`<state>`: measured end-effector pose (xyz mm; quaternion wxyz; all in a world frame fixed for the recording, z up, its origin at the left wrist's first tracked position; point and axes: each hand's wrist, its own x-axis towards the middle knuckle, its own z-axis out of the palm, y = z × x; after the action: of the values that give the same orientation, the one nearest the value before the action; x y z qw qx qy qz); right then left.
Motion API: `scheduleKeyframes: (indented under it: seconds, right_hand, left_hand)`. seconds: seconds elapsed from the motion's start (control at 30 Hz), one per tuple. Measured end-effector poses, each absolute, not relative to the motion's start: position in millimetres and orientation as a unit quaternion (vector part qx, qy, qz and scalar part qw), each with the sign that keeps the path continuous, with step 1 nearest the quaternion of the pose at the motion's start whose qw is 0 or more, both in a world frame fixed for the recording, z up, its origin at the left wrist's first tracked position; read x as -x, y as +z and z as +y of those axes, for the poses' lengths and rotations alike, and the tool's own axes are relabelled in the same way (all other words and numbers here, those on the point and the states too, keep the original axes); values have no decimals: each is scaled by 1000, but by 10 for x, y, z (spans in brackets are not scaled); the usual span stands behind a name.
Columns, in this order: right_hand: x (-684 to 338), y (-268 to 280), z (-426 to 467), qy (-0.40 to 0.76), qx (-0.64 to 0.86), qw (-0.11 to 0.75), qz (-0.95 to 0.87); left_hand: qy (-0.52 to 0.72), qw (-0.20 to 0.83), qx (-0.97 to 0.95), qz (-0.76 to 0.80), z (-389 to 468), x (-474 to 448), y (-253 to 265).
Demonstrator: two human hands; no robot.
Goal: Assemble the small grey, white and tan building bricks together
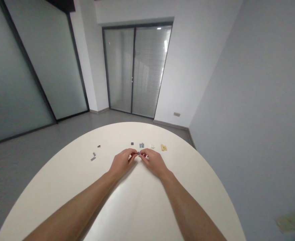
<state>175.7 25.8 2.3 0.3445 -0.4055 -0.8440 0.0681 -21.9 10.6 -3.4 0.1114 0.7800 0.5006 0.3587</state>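
Close together over the middle of the table, my left hand (pixel 122 162) and my right hand (pixel 153 161) pinch one small dark piece (pixel 138 153) between their fingertips. The piece looks like a toy building brick, but it is too small to tell its exact shape. Just beyond the hands lie a small black piece (pixel 132 143), a group of blue-grey pieces (pixel 141 145), several white pieces (pixel 152 146) and some tan pieces (pixel 163 147).
The round white table (pixel 62 187) fills the lower view. Toward its left lie a small dark piece (pixel 98 146) and some grey pieces (pixel 93 158). A glass door with blinds (pixel 147 73) stands behind, and a plain wall (pixel 263 100) rises at the right.
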Motion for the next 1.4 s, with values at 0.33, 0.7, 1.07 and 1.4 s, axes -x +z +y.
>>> scheduleKeyframes:
  seconds: [0.33, 0.7, 1.07, 1.4]
  right_hand:
    - [-1753, 56, 241, 74, 415, 335, -843]
    - [-1750, 41, 242, 78, 418, 326, -844]
    - [-1749, 14, 256, 82, 431, 318, -840]
    - [-1745, -6, 267, 70, 445, 296, -842]
  left_hand:
    - [346, 120, -776, 513, 71, 204, 16]
    - [344, 109, -775, 518, 52, 208, 5]
    - [337, 97, -789, 505, 94, 211, -61]
    - [315, 82, -800, 504, 73, 198, -22]
